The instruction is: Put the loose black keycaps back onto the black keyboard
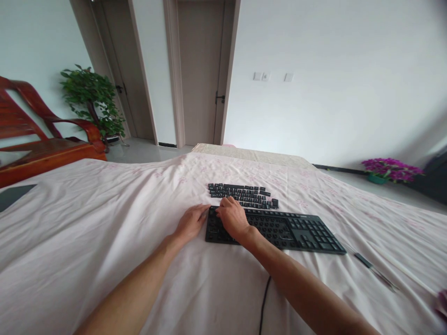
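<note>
Keyboard (275, 228) found on the pale patterned cloth (195, 298), short of its far edge; loose keycaps (244, 191) set in rows between the two. Left hand (189, 221) is rested at the keyboard's left end, right hand (233, 218) is bent over its far-left corner; whether anything is pinched in either grip cannot be told. Board judged light and stiff, likely to be slid easily on soft cloth (the cord (263, 303) could drag a little). Best held by the plastic rim at the short ends. Caps judged hard, tiny, easily scattered; best taken singly by their sides.
</note>
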The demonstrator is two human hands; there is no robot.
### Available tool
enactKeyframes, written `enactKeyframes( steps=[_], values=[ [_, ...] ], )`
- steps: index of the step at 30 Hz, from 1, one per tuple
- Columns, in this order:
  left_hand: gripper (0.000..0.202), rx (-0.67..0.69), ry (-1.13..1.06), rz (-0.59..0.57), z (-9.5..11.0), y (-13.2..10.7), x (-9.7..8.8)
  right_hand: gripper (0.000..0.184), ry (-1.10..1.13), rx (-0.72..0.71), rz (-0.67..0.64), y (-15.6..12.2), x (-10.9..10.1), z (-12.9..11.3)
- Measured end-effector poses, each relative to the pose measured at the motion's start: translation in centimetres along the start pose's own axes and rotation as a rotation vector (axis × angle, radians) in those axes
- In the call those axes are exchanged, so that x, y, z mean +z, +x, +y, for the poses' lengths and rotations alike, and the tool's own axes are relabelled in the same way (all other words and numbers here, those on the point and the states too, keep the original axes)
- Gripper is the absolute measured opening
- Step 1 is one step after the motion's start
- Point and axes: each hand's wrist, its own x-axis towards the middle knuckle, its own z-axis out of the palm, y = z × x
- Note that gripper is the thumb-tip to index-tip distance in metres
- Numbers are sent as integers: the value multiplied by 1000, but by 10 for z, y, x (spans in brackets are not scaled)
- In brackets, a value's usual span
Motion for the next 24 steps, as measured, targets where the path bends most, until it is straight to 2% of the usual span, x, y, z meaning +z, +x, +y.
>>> enactKeyframes(
  steps=[4, 14, 19, 22, 24],
  values=[
    [40, 11, -13, 6, 0, 0, 1, 23, -72, -62, 7, -2, -1, -7],
    [40, 7, -46, 16, 2, -1, 0, 23, -95, -54, -48, -17, -5, -20],
    [44, 0, -24, 3, -2, -1, 2, 29, 50, -16, -34, -12, -10, 3],
    [47, 3, 0, 2, -4, -1, 3, 35, 131, 123, 21, -1, -11, 27],
    [48, 3, 8, 3, -5, 0, 4, 33, 119, 215, 50, 8, -9, 40]
  ],
)
